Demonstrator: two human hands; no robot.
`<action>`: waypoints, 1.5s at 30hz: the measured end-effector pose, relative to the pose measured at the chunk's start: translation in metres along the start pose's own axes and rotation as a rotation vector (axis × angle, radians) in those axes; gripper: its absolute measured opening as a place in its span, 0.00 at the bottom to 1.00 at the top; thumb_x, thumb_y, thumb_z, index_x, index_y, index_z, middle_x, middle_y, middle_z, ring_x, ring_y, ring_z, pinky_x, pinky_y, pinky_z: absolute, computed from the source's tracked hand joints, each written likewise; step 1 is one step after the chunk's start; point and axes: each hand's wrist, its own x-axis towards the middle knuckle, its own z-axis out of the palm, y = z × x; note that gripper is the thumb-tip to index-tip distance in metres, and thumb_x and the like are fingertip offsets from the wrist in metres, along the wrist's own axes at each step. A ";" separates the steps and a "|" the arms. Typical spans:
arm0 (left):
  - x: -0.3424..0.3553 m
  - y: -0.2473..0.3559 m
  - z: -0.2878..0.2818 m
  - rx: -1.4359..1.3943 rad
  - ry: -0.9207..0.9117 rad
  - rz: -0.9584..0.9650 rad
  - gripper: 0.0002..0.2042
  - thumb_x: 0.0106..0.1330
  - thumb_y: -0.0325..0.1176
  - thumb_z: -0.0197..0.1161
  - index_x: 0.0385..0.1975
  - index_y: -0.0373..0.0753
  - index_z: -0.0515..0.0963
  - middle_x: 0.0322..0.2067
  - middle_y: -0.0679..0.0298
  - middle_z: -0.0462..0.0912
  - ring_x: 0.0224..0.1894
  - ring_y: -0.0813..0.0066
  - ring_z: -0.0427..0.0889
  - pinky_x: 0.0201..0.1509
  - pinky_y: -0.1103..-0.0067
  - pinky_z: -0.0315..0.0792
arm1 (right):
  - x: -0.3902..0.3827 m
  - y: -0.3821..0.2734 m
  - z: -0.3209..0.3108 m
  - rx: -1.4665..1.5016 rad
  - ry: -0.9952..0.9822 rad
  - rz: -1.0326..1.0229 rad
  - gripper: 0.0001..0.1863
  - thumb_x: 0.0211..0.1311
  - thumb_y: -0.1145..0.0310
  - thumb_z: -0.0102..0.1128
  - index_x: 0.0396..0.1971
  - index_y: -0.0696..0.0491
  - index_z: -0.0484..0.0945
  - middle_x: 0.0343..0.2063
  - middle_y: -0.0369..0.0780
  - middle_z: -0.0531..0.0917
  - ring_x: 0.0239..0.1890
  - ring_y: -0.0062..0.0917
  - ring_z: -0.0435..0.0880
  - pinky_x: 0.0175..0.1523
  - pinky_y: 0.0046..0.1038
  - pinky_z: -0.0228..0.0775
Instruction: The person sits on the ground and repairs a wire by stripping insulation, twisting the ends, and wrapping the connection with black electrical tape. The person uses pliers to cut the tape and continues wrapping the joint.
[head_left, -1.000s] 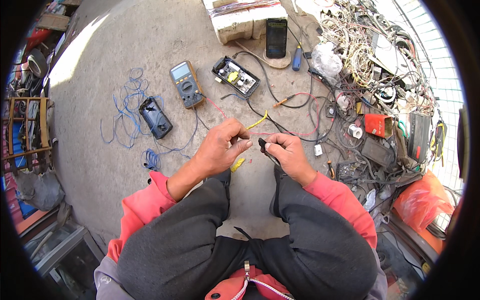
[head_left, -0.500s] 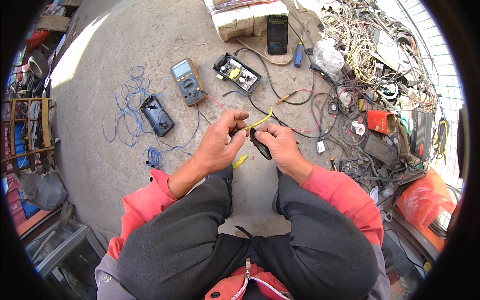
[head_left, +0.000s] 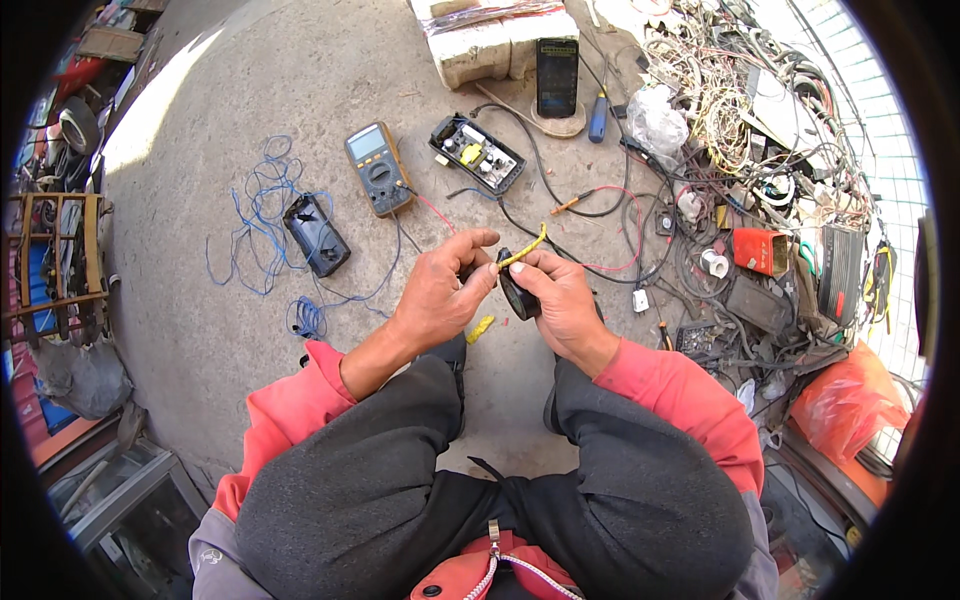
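Observation:
My left hand is closed, its thumb and forefinger pinching a thin yellow strip that curves up and right past my fingers. My right hand is wrapped round a black rounded thing, whose exact kind I cannot make out; its thumb presses near the strip. The two hands are close together above the concrete floor. Below them, between my shoes, lies a short yellow scrap. Ahead are a multimeter and an opened black case with a circuit board.
An empty black casing half lies left beside tangled blue wire. A phone leans on a white block, with a blue-handled screwdriver alongside. Cables and scrap are heaped at right; a red probe lead runs nearby.
The black thing has turned in my right hand and moved up against the yellow strip. My right thumb has shifted closer to my left fingertips.

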 end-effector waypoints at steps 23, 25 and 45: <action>0.002 0.001 0.003 0.112 0.081 0.162 0.05 0.63 0.21 0.64 0.38 0.31 0.82 0.32 0.63 0.83 0.32 0.79 0.81 0.35 0.80 0.75 | -0.006 -0.007 0.002 -0.117 -0.005 0.023 0.09 0.68 0.70 0.61 0.37 0.60 0.85 0.30 0.33 0.85 0.30 0.11 0.77 0.35 0.18 0.69; 0.002 0.003 0.003 0.147 0.102 0.236 0.05 0.62 0.19 0.63 0.37 0.32 0.82 0.31 0.61 0.82 0.30 0.77 0.81 0.33 0.79 0.74 | -0.007 -0.011 0.003 -0.090 -0.029 0.057 0.10 0.69 0.69 0.60 0.37 0.61 0.84 0.31 0.34 0.85 0.31 0.12 0.78 0.36 0.18 0.70; 0.002 0.008 0.001 -0.073 0.014 0.047 0.01 0.67 0.22 0.64 0.35 0.32 0.81 0.31 0.67 0.82 0.32 0.85 0.80 0.34 0.84 0.73 | -0.010 -0.026 -0.003 -0.101 -0.172 0.096 0.12 0.69 0.67 0.60 0.41 0.62 0.82 0.36 0.38 0.86 0.36 0.16 0.81 0.42 0.21 0.73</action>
